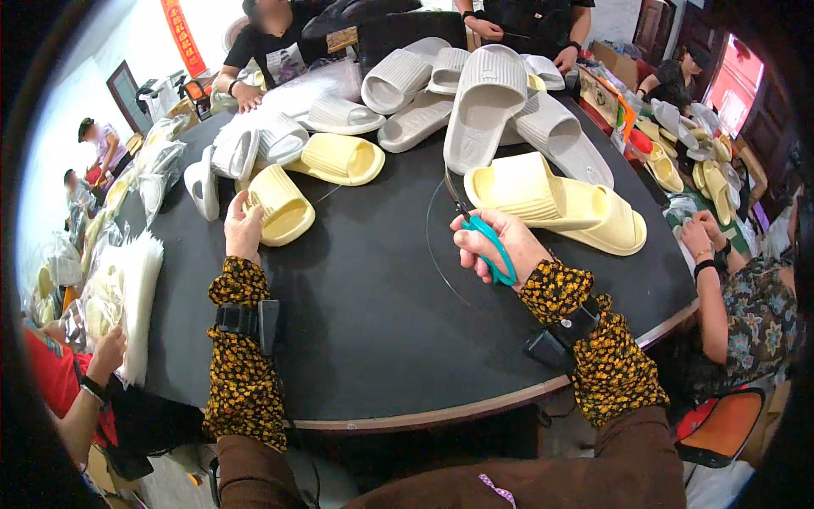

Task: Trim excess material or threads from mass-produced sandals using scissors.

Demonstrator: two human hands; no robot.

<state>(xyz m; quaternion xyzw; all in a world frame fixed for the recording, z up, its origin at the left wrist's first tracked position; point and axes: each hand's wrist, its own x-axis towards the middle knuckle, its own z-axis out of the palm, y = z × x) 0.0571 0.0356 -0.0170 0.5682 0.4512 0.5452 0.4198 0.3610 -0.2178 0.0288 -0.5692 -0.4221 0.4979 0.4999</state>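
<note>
My left hand [243,227] rests against the near edge of a pale yellow slide sandal [280,205] lying on the round black table [373,322]. My right hand [496,244] is closed around teal-handled scissors [490,246], whose dark blades point up and away toward a stacked pair of yellow sandals [560,204]. A thin dark cord [434,254] curves over the tabletop below the scissors. Both forearms wear yellow-and-black floral sleeves with black wrist straps.
Several grey, white and yellow sandals [483,110] are heaped across the far half of the table. A stack of clear plastic bags [127,297] sits at the left. Other people sit around the table; one person's hands [704,242] are at the right edge.
</note>
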